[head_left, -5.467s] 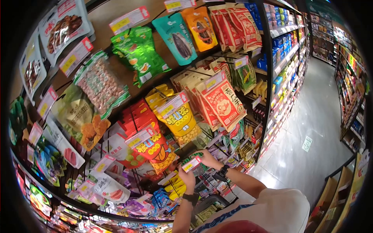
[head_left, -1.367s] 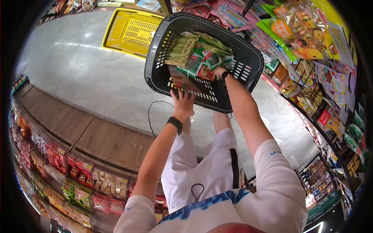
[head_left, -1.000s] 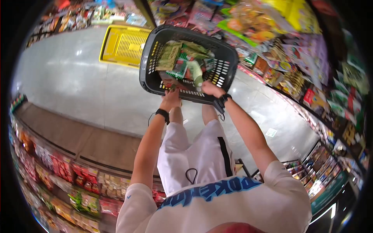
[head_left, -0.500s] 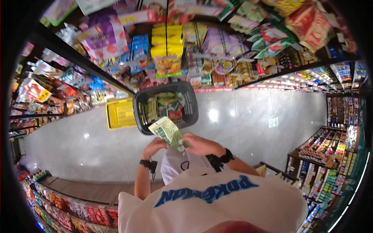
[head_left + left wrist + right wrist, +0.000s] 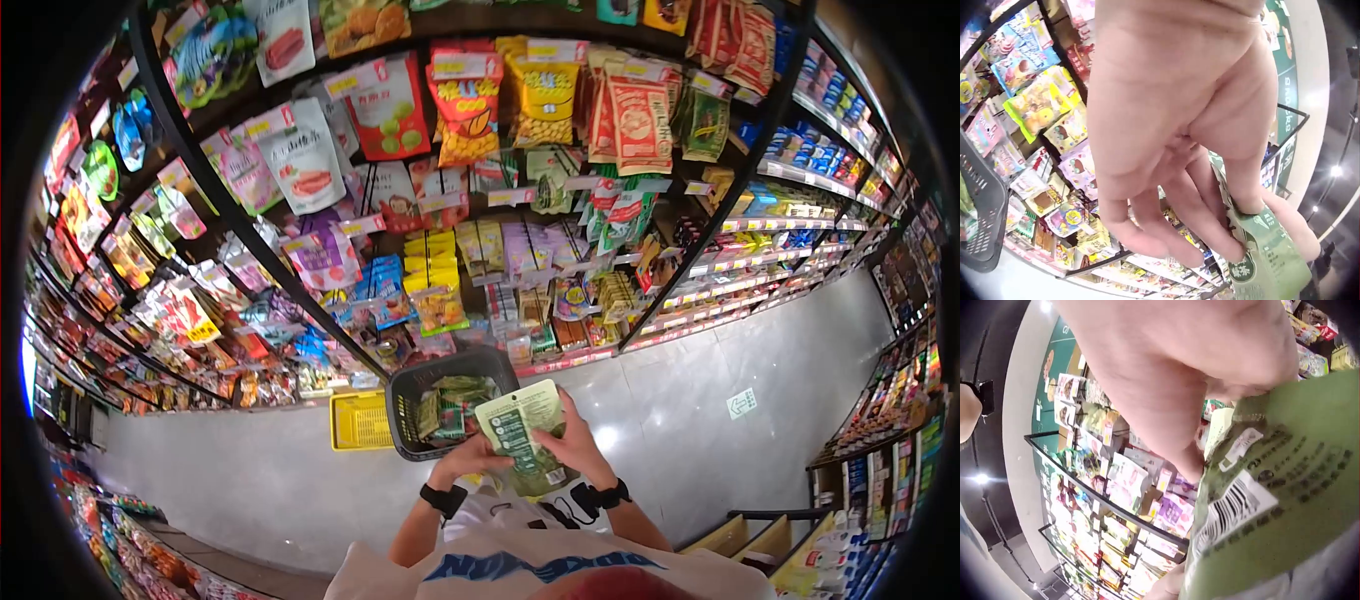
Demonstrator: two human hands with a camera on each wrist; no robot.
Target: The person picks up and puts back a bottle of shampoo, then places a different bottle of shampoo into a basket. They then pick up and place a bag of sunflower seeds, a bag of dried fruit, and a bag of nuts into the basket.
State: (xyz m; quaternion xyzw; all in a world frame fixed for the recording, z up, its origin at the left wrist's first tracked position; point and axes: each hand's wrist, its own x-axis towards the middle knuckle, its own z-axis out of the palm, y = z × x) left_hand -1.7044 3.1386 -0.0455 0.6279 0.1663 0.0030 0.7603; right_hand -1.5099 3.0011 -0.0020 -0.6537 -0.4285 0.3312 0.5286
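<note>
A green snack bag [image 5: 525, 440] with a pale top is held up between both hands in front of the body, its printed back towards the head camera. My left hand [image 5: 470, 460] pinches one side edge between thumb and fingers, as the left wrist view shows the bag [image 5: 1272, 256] at the fingertips. On the opposite side my right hand [image 5: 580, 445] grips it, thumb lying across the printed face. The right wrist view has the bag's barcode [image 5: 1238, 509] close up. Just beyond the left hand stands a dark shopping basket [image 5: 402, 400] with several green packets [image 5: 455, 405] in it.
A yellow basket [image 5: 358, 422] sits on the floor beside the dark one. Shelves of hanging snack bags [image 5: 465, 110] rise ahead, split by black posts [image 5: 215, 185]. A grey tiled aisle [image 5: 690, 410] runs right, with low shelving [image 5: 760, 545] at the lower right.
Earlier both hands held a small green packet at the shelf. Then the right hand reached into the dark basket and lifted out the green bag. Now both hands hold it, and the view has tilted up.
</note>
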